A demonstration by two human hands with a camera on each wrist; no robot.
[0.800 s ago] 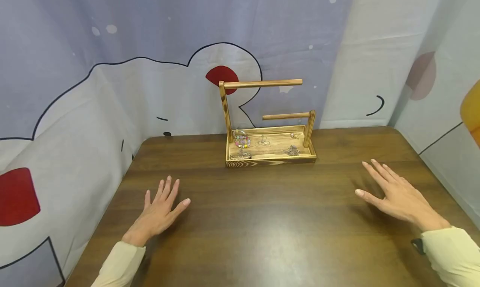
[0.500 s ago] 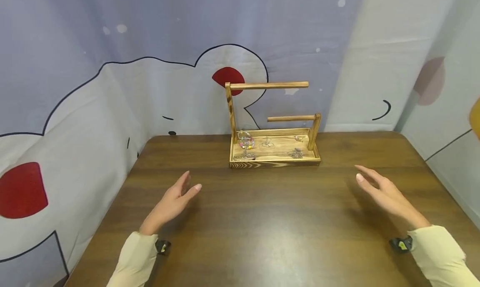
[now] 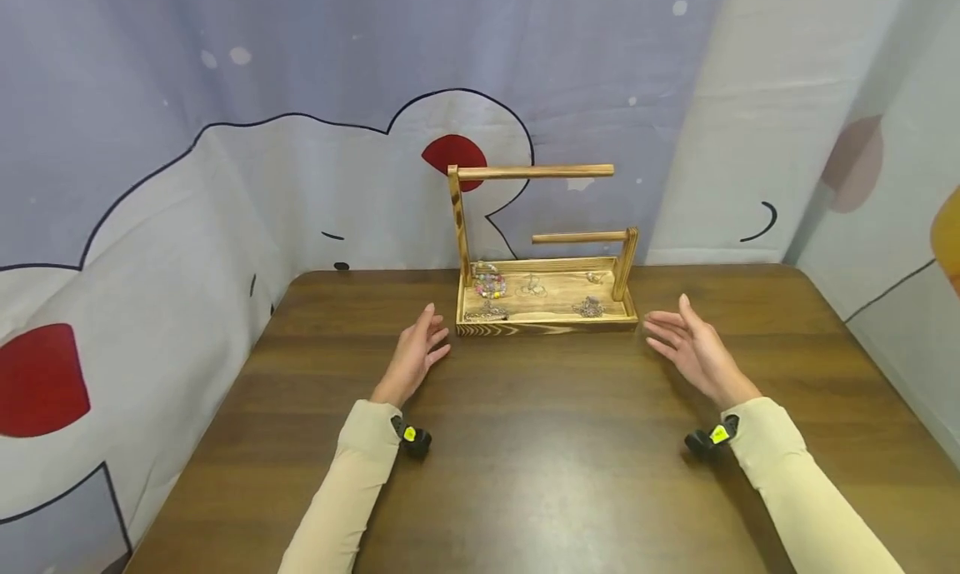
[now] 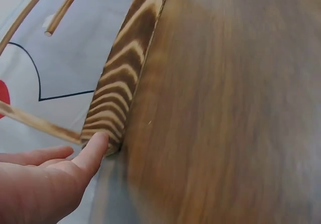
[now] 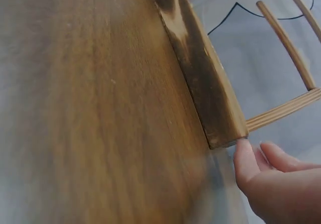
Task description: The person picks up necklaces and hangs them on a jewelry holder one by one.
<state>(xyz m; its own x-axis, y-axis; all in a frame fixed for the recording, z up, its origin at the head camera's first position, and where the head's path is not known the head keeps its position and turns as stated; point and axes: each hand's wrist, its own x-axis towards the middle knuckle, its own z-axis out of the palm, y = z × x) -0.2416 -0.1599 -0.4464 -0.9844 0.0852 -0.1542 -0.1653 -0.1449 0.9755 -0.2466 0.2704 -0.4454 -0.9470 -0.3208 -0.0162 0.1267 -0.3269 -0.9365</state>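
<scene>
A wooden jewelry stand point(image 3: 547, 327) stands at the back of the table, its shallow tray carrying two upright posts with crossbars. Inside the tray lie colorful beaded bracelets point(image 3: 491, 287), a silvery heap of chain point(image 3: 591, 306) and other small jewelry. My left hand point(image 3: 414, 351) is beside the tray's left end, fingers loosely bent and holding nothing. At the right end, my right hand point(image 3: 696, 353) faces inward with relaxed fingers, also holding nothing. Both wrist views show fingertips close to the tray's ends; whether they touch the wood I cannot tell.
A brown wooden table point(image 3: 525, 449) extends in front of the stand. Behind it hangs a printed curtain point(image 3: 300, 191), close to the table's back edge. Black wrist devices point(image 3: 416, 441) sit at both cuffs.
Both hands have moved forward and inward from the table's sides to the two ends of the stand. They have turned from palms down to facing each other. The stand stays put.
</scene>
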